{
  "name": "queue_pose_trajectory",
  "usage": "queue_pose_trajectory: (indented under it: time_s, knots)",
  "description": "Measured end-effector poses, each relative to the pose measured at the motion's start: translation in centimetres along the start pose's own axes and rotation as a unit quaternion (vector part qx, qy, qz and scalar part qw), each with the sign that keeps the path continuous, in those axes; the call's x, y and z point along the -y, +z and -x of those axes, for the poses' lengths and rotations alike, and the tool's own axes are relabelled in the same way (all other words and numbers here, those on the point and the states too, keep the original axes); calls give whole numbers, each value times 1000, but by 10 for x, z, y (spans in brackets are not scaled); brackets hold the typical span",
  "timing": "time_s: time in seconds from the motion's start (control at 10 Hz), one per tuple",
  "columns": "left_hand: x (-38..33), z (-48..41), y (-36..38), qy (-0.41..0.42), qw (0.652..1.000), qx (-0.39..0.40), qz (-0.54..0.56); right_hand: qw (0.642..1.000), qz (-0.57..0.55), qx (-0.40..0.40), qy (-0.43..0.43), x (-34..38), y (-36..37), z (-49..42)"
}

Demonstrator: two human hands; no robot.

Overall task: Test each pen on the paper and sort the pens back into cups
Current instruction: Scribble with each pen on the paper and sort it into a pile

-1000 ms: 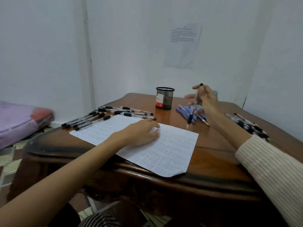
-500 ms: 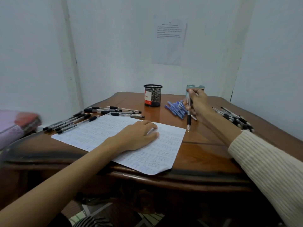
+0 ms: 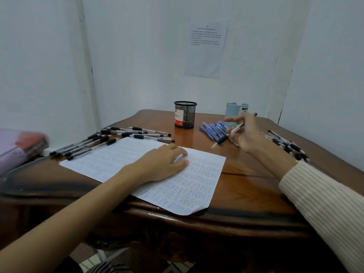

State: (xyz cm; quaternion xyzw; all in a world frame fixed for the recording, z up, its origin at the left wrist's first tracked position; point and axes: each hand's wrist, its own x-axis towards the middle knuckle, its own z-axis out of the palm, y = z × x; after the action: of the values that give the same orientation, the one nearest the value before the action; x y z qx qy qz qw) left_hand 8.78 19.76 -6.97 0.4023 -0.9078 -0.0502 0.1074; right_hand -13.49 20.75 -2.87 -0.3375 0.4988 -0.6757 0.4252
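Pen [image 3: 229,133] pinched in R hand [image 3: 250,134], just right of paper [image 3: 197,184] | L hand [image 3: 163,164] laid flat on marked-up paper | mesh cup [image 3: 185,115], blue cup [image 3: 234,111] behind paper: nothing seen above rims | sorting judged not begun.

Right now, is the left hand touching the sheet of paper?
Touching. The head view shows the left hand lying palm down on the paper, its fingers flat against the written sheet with no gap.

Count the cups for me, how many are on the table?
2. A black mesh cup stands at the back, near the middle. A blue cup stands to its right, partly behind the right hand. No others show.
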Motion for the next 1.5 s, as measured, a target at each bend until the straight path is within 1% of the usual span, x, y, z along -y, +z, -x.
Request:
queue_pose_trajectory:
  time_s: [0.1,0.3,0.4,0.5,0.6,0.7,0.8,0.9,1.0,1.3,1.4,1.5]
  knots:
    - [-1,1,0,0,1000,-1,-1,994,103,-24,-36,-4,4,-3]
    - [-3,3,0,4,1000,0,-7,998,44,-7,-32,-2,5,-7]
    - [-3,3,0,3,1000,-1,-7,999,23,36,-30,-6,7,-1]
    - [-2,3,1,1,1000,0,-3,999,-23,44,-17,-14,15,6]
    - [-2,3,2,1,1000,-1,-4,995,1,98,-9,-21,22,10]
    - [-2,3,2,4,1000,-5,-4,982,70,172,24,-30,25,11]
    - [-2,3,3,5,1000,-4,-9,976,159,150,-6,-39,30,11]
    - [-2,3,2,3,1000,-3,-9,958,249,106,-96,-46,28,8]
    - [-3,3,2,2,1000,2,-10,909,361,91,-189,-49,27,5]
    - [-3,1,2,0,1000,2,-10,884,394,139,-209,-52,29,2]
    - [-3,1,2,-1,1000,1,-10,882,401,131,-208,-52,29,1]
    - [-3,2,3,-1,1000,2,-9,886,390,141,-205,-52,27,1]
